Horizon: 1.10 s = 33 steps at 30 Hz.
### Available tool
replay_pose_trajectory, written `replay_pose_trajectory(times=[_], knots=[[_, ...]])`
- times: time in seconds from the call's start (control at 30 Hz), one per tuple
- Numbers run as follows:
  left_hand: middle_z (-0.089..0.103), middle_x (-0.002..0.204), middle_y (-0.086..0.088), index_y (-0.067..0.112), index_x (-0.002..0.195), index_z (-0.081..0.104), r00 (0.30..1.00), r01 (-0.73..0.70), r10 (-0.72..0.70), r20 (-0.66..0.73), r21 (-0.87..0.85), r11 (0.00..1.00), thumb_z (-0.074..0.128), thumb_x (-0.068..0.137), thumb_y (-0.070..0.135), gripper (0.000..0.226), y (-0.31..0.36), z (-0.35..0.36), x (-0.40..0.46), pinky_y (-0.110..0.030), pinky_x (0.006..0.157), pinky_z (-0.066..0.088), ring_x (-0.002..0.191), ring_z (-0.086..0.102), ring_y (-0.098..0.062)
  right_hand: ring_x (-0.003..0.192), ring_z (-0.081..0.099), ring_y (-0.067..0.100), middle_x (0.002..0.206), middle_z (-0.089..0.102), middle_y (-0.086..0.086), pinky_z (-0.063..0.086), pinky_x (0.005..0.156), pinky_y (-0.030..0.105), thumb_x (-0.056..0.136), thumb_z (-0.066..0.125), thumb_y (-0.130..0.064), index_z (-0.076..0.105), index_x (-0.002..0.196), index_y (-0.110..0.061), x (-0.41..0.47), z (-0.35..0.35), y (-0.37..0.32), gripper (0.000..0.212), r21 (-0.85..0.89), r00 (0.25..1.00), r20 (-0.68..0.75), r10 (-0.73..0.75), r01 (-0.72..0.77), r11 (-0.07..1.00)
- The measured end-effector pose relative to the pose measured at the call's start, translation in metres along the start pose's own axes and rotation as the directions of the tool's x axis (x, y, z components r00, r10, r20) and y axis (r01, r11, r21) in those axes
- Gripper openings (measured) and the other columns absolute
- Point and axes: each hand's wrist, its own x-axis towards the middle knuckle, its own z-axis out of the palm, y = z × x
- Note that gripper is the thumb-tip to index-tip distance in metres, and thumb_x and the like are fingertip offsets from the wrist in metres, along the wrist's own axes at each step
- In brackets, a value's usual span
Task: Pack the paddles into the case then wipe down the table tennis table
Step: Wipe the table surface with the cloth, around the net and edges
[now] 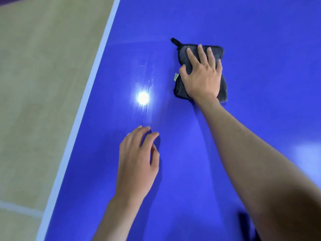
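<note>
Blue, glossy tabletop (pixel 251 40) of a table tennis table fills most of the view, with a white edge line (pixel 97 66) running along its left side and pale wooden floor (pixel 43 66) beyond. A folded dark grey microfibre cloth (pixel 217 51), with a small hanging loop at its far left corner, lies flat on the surface, well in from the edge line. The right hand (pixel 202 79) rests palm down on the cloth, fingers spread and nearly straight, pressing rather than clutching it. The left hand (pixel 137 159) is nearer the viewer, fingers loosely bent, its fingertips touching or just above the bare surface, holding nothing. A bright light reflection (pixel 143 97) between the two hands shows faint wipe streaks. No paddles or case are in sight, apart from a dark blurred shape at the bottom right that cannot be identified, so the step in hand appears to be wiping. To do it well, the palm should keep even pressure across the whole cloth, move in long overlapping passes parallel to the edge line, and cover the streaked patch near the glare. The left hand can brace lightly while staying off freshly wiped areas.
</note>
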Motion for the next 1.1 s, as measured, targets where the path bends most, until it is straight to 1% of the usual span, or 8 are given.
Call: replay_pose_trajectory(times=[0.1,0.17,0.27,0.33,0.6,0.9,1.03,1.1], knots=[[0.056,0.139,-0.004,0.016,0.13,0.064,0.999,-0.008,0.007,0.045,0.031,0.999,0.063,0.095,0.013,0.034,0.001,-0.003,-0.01,-0.047,0.111,0.044,0.139,0.047,-0.025,0.161,0.012,0.022,0.173,0.023,-0.003,0.011,0.129,0.052,0.101,0.031,-0.052,0.035,0.162,-0.036,-0.019,-0.001,0.001,0.063,-0.014,1.0,0.004,0.006,-0.006,1.0],[0.055,0.14,-0.003,0.017,0.131,0.062,0.998,-0.021,0.019,0.059,0.025,0.999,0.062,0.096,0.015,0.035,0.001,-0.009,-0.02,-0.045,0.112,0.042,0.139,0.047,-0.024,0.161,0.013,0.022,0.173,0.024,-0.003,0.012,0.129,0.052,0.1,0.029,-0.053,0.035,0.161,-0.036,-0.045,-0.004,0.0,0.064,-0.012,1.0,0.003,0.014,-0.014,1.0],[0.057,0.135,-0.001,0.017,0.13,0.064,0.996,-0.07,0.071,0.061,-0.019,0.997,0.063,0.096,0.012,0.035,0.0,-0.019,-0.043,-0.039,0.107,0.043,0.129,0.053,-0.021,0.16,0.018,0.022,0.171,0.03,-0.002,0.015,0.128,0.053,0.097,0.025,-0.053,0.041,0.159,-0.035,-0.103,-0.01,-0.003,0.067,-0.011,0.999,-0.042,0.019,-0.019,1.0],[0.058,0.133,-0.001,0.016,0.127,0.065,0.995,-0.083,0.085,0.059,-0.03,0.996,0.064,0.095,0.01,0.033,-0.002,-0.021,-0.054,-0.04,0.104,0.044,0.126,0.055,-0.022,0.159,0.022,0.023,0.17,0.033,-0.002,0.018,0.127,0.054,0.096,0.025,-0.053,0.043,0.158,-0.034,-0.137,-0.009,-0.005,0.068,-0.013,0.999,-0.048,0.023,-0.024,1.0],[0.059,0.132,-0.003,0.016,0.125,0.067,0.978,-0.195,0.197,0.065,-0.035,0.98,0.061,0.097,0.013,0.029,-0.016,-0.052,-0.146,-0.041,0.099,0.046,0.123,0.055,-0.023,0.157,0.029,0.025,0.166,0.04,0.0,0.024,0.125,0.055,0.098,0.039,-0.046,0.049,0.155,-0.032,-0.315,-0.02,-0.018,0.059,-0.026,0.989,-0.11,0.094,-0.098,0.995],[0.061,0.13,-0.005,0.015,0.121,0.068,0.978,-0.195,0.197,0.074,-0.041,0.98,0.063,0.097,0.012,0.025,-0.048,-0.083,-0.269,-0.045,0.095,0.049,0.121,0.056,-0.026,0.156,0.03,0.026,0.165,0.042,0.002,0.024,0.125,0.055,0.1,0.045,-0.042,0.051,0.154,-0.031,-0.494,-0.033,-0.035,0.055,-0.025,0.97,-0.166,0.179,-0.185,0.982],[0.062,0.129,-0.005,0.015,0.119,0.069,0.975,-0.199,0.203,0.087,-0.052,0.979,0.064,0.096,0.012,0.024,-0.052,-0.09,-0.304,-0.045,0.095,0.048,0.122,0.056,-0.027,0.157,0.03,0.026,0.166,0.04,0.001,0.024,0.125,0.054,0.1,0.048,-0.042,0.05,0.155,-0.031,-0.56,-0.041,-0.043,0.056,-0.016,0.968,-0.161,0.193,-0.198,0.98],[0.061,0.129,-0.005,0.015,0.118,0.07,0.98,-0.169,0.175,0.092,-0.068,0.983,0.063,0.097,0.012,0.023,-0.054,-0.092,-0.313,-0.047,0.096,0.048,0.123,0.056,-0.027,0.157,0.029,0.026,0.167,0.039,0.001,0.025,0.125,0.054,0.1,0.05,-0.042,0.049,0.155,-0.031,-0.593,-0.043,-0.044,0.056,-0.023,0.964,-0.16,0.214,-0.221,0.975]])
